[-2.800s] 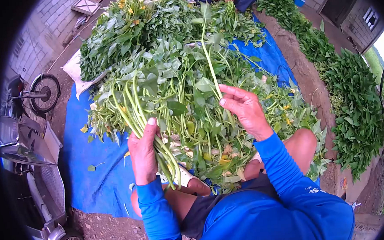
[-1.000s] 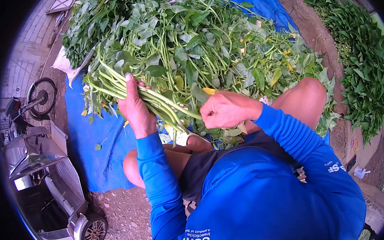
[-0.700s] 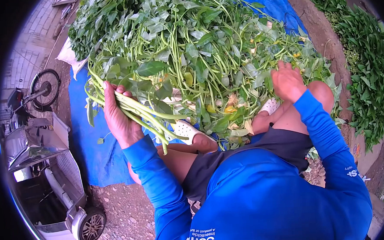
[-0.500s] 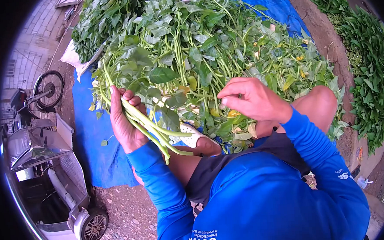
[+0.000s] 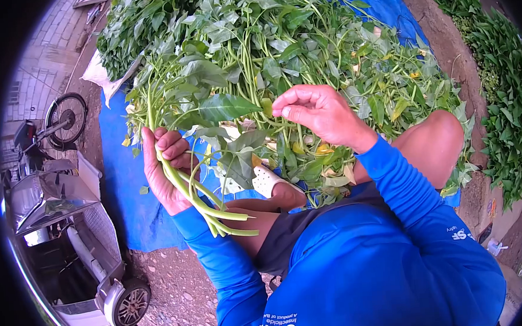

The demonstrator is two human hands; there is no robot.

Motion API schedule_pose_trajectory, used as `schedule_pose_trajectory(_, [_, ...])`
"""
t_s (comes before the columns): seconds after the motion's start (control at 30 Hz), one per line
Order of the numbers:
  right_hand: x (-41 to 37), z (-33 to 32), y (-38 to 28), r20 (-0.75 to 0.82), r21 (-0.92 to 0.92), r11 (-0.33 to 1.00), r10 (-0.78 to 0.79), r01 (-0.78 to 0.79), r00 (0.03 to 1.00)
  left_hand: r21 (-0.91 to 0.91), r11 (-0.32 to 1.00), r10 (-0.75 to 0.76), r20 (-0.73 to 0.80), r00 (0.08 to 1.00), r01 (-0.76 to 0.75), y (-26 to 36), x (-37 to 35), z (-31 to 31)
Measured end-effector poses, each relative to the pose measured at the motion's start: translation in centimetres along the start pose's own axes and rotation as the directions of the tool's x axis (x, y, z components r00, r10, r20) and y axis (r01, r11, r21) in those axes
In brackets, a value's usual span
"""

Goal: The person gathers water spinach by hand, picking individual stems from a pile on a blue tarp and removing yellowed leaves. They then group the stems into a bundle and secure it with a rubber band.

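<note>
My left hand (image 5: 168, 168) is closed around a small bundle of water spinach stems (image 5: 199, 204). The pale cut ends hang below the wrist toward my lap, while the leafy tops spread above the fingers. A large green leaf (image 5: 225, 107) sticks out from the bundle's side toward my right hand (image 5: 323, 113). The thumb and forefinger of that hand are brought together in a pinch, right at a yellowish leaf (image 5: 267, 107); I cannot tell what is between them. Behind both hands lies a wide heap of loose water spinach (image 5: 320, 59).
A blue tarp (image 5: 135, 211) lies under the heap. Stacked greens (image 5: 509, 103) line the right side, and another leafy pile (image 5: 128, 46) sits at the upper left. A motorcycle with a sidecar (image 5: 70, 244) stands left. My foot wears a white clog (image 5: 266, 180).
My right hand has moved left and slightly up, closer to the bundle, and its fingertips have come together. My left hand, still holding the stems, has dropped slightly.
</note>
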State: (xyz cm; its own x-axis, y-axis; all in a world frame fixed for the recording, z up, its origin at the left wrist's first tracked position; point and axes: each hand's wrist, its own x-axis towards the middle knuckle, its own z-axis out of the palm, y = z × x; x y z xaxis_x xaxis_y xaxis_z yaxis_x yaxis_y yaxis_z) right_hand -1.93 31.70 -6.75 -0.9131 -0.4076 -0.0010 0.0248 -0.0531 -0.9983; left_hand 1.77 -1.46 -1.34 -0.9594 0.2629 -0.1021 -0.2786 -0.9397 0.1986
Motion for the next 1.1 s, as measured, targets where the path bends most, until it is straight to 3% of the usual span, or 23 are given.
schedule_pose_trajectory(0.03, [0.5, 0.1, 0.1, 0.123, 0.072, 0.997, 0.034, -0.043, 0.992, -0.006, 1.000, -0.009, 0.005, 1.000, 0.009, 0.2, 0.0, -0.1])
schedule_pose_trajectory(0.17, [0.7, 2.2, -0.1, 0.292, -0.198, 0.980, 0.043, 0.017, 0.955, -0.003, 1.000, 0.012, -0.009, 1.000, -0.012, -0.2, 0.0, 0.2])
schedule_pose_trajectory(0.2, [0.5, 3.0, -0.2, 0.229, -0.222, 0.961, -0.115, 0.167, 0.967, 0.008, 1.000, 0.015, -0.011, 1.000, -0.015, -0.3, 0.3, 0.2])
schedule_pose_trajectory(0.27, [-0.2, 5.0, 0.0, 0.124, -0.276, 0.855, -0.420, 0.438, 0.899, 0.032, 0.999, 0.034, -0.032, 0.999, -0.033, -0.4, 0.1, 0.1])
schedule_pose_trajectory(0.3, [-0.1, 5.5, -0.6, 0.148, -0.249, 0.849, -0.441, 0.465, 0.885, 0.053, 0.998, 0.047, -0.060, 0.997, -0.044, -0.6, 0.1, 0.1])
schedule_pose_trajectory(0.4, [0.3, 7.5, -2.2, 0.209, -0.076, 0.909, -0.387, 0.410, 0.898, 0.152, 0.985, 0.106, -0.149, 0.983, -0.083, -1.3, 0.6, 0.4])
schedule_pose_trajectory(0.53, [-1.6, 7.0, -2.9, 0.226, -0.228, 0.907, -0.305, 0.354, 0.925, 0.312, 0.934, 0.243, -0.193, 0.951, -0.175, -0.9, 0.4, 0.1])
schedule_pose_trajectory(0.57, [-2.6, 7.2, -1.9, 0.166, -0.172, 0.905, -0.363, 0.390, 0.917, 0.362, 0.886, 0.396, -0.267, 0.879, -0.289, -1.1, 0.5, 0.1])
schedule_pose_trajectory(0.6, [-3.9, 7.1, -1.4, 0.149, -0.200, 0.902, -0.358, 0.383, 0.922, 0.484, 0.800, 0.534, -0.304, 0.788, -0.355, -1.7, 0.5, 0.7])
schedule_pose_trajectory(0.67, [-6.0, 5.3, -1.9, 0.195, -0.369, 0.850, -0.324, 0.376, 0.926, 0.516, 0.750, 0.600, -0.266, 0.754, -0.415, -0.6, -0.1, 0.8])
schedule_pose_trajectory(0.7, [-6.4, 3.5, -1.9, 0.169, -0.458, 0.829, -0.274, 0.321, 0.947, 0.527, 0.706, 0.668, -0.275, 0.691, -0.473, 0.0, -0.2, 0.8])
schedule_pose_trajectory(0.73, [-6.3, 1.4, -1.9, 0.141, -0.540, 0.799, -0.225, 0.265, 0.964, 0.552, 0.674, 0.691, -0.235, 0.683, -0.491, 0.9, -0.7, 0.5])
schedule_pose_trajectory(0.8, [-4.8, -3.7, 0.0, -0.120, -0.838, 0.542, -0.087, -0.054, 0.989, 0.607, 0.629, 0.723, -0.229, 0.652, -0.485, 1.6, -1.8, 0.9])
schedule_pose_trajectory(0.83, [-4.2, -5.4, 1.3, -0.148, -0.984, 0.136, -0.260, -0.116, 0.954, 0.619, 0.608, 0.729, -0.189, 0.658, -0.497, 1.6, -2.1, 0.9])
schedule_pose_trajectory(0.9, [-2.8, -6.9, 5.2, -0.176, -0.983, 0.005, -0.335, -0.186, 0.925, 0.658, 0.570, 0.762, -0.200, 0.615, -0.492, 1.1, -2.1, 1.2])
schedule_pose_trajectory(0.93, [-1.4, -6.8, 6.8, -0.214, -0.945, 0.295, -0.234, -0.141, 0.948, 0.675, 0.542, 0.785, -0.196, 0.587, -0.500, 0.7, -1.8, 1.4])
schedule_pose_trajectory(0.97, [0.1, -4.1, 7.3, -0.316, -0.672, 0.689, 0.064, -0.271, 0.947, 0.672, 0.544, 0.779, -0.182, 0.601, -0.502, 0.4, -1.5, 1.7])
schedule_pose_trajectory(1.0, [1.2, -1.5, 7.5, -0.188, -0.557, 0.784, 0.203, -0.274, 0.961, 0.693, 0.532, 0.782, -0.181, 0.596, -0.486, 0.0, -1.2, 2.1])
schedule_pose_trajectory(1.03, [2.7, 0.9, 9.3, -0.089, -0.559, 0.797, 0.217, -0.229, 0.972, 0.698, 0.543, 0.769, -0.190, 0.610, -0.467, -0.2, -1.2, 2.2])
schedule_pose_trajectory(1.07, [4.2, 3.1, 11.2, -0.066, -0.506, 0.816, 0.285, -0.278, 0.956, 0.699, 0.551, 0.759, -0.192, 0.622, -0.457, -0.3, -1.0, 2.2])
schedule_pose_trajectory(1.1, [5.9, 5.2, 14.2, -0.145, -0.444, 0.821, 0.330, -0.359, 0.933, 0.696, 0.562, 0.756, -0.212, 0.619, -0.447, -0.6, -0.8, 2.2])
